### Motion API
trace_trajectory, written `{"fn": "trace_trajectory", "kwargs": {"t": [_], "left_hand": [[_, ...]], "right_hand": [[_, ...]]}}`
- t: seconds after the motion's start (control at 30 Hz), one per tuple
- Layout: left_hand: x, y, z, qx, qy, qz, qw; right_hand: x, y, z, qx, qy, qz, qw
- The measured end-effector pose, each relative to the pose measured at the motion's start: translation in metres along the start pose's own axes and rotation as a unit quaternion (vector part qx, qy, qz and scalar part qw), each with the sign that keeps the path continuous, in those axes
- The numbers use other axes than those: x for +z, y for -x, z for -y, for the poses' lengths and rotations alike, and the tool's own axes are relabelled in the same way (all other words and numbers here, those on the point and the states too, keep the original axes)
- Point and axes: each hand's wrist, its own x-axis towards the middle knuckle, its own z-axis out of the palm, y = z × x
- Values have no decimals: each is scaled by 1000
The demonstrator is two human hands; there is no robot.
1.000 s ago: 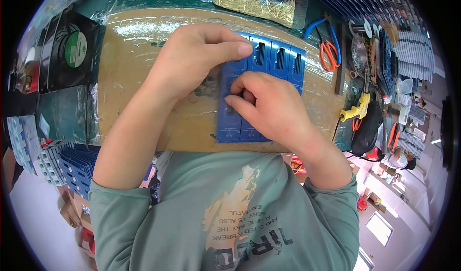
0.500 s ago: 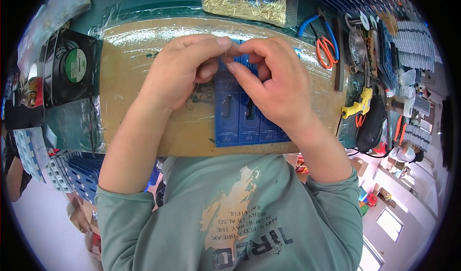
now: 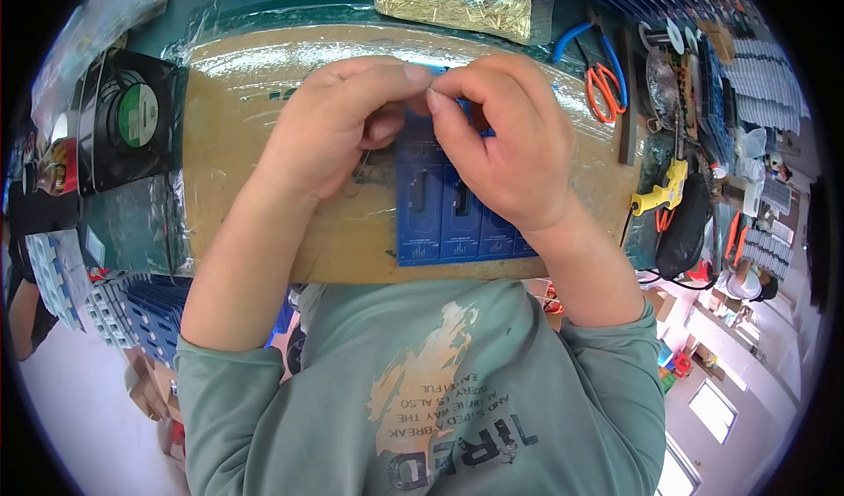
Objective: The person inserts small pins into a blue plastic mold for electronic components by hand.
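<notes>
My left hand (image 3: 338, 127) and my right hand (image 3: 519, 140) meet fingertip to fingertip above the far part of a blue circuit board panel (image 3: 420, 239). Both are closed in a pinch; whatever sits between the tips is too small to make out. A thin strand (image 3: 360, 164) shows under the curled fingers of my left hand, perhaps a wire or pin. The panel lies flat on a brown board (image 3: 237, 171), has several repeated sections with dark slots, and is partly covered by my right hand.
At the far edge stands a clear tray (image 3: 541, 13) of thin gold-coloured pins (image 3: 462, 8). Blue-and-orange cutters (image 3: 607, 83), a dark bar (image 3: 627, 101) and a yellow glue gun (image 3: 661, 190) lie on the right. On the left stands a black fan (image 3: 127, 118).
My right hand's thumb and forefinger have closed together at the left fingertips. My head view has shifted slightly, so the tray and cutters appear a little farther right.
</notes>
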Motion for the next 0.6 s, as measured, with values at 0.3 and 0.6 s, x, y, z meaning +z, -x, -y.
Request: {"fn": "trace_trajectory", "kwargs": {"t": [0.3,0.6], "left_hand": [[2,-1,-2,14,1,-31,999],[2,-1,5,5,-25,-9,1000]], "right_hand": [[-15,12,8,111,-45,48,992],[-6,7,-2,16,20,-1,1000]]}}
